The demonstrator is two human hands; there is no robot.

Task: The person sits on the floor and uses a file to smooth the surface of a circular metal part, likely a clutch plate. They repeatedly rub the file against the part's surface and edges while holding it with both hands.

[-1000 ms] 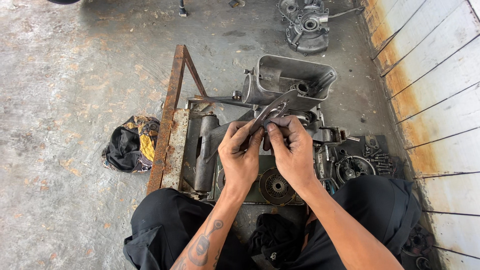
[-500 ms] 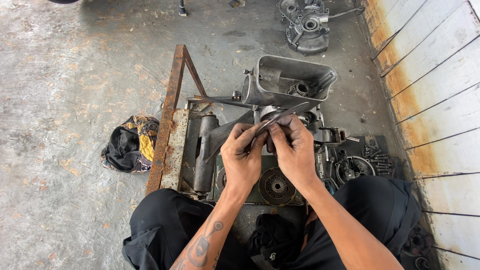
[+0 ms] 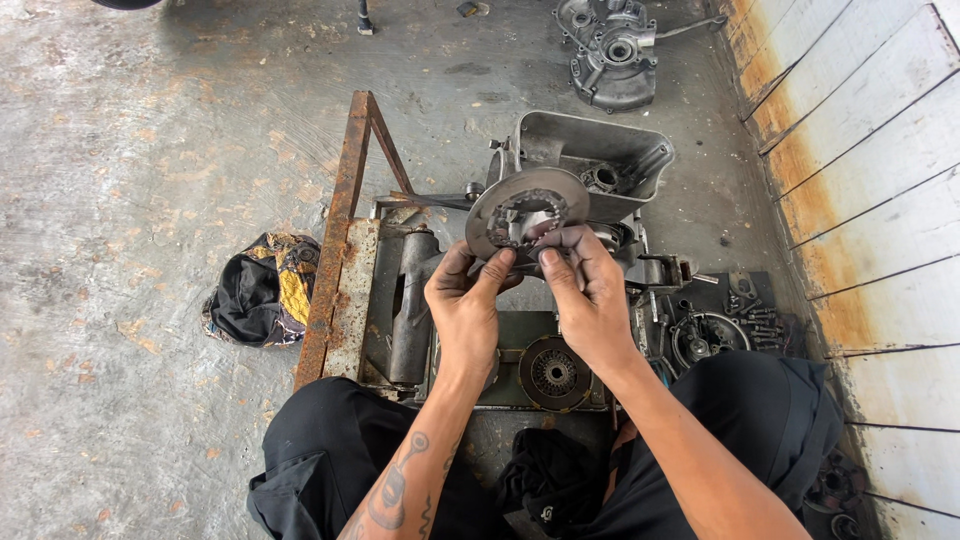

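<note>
Since half a second ago the disc has come up: where I saw it edge-on and low between the hands, it now stands lifted and turned so its flat face shows towards me. My judgement is that the part is free of whatever it sat on and is being held up for a look.

The fingers point(image 3: 497, 268) of my left hand point(image 3: 465, 305) pinch the lower rim of the round metal clutch plate point(image 3: 527, 212), thumb in front. The fingers of my right hand point(image 3: 590, 295) grip the same lower edge just beside them, thumb pressed on the plate's face. Both hands are clenched on the plate; neither is free. The plate has a toothed central opening, and I can see a grey part through it.

The plate hangs in the air above the engine block point(image 3: 600, 240), in front of the open aluminium crankcase cover point(image 3: 600, 150). Below the hands a second clutch disc point(image 3: 553, 372) lies on a green tray point(image 3: 505, 345). To the left stands a rusty angle-iron frame point(image 3: 335, 240), with a bundled patterned cloth point(image 3: 260, 290) on the concrete floor point(image 3: 130, 150) beyond it. To the right, loose bolts and small parts point(image 3: 745, 320) lie near a white slatted wall point(image 3: 870, 180). Another engine casing point(image 3: 612, 48) rests well apart at the top.
</note>
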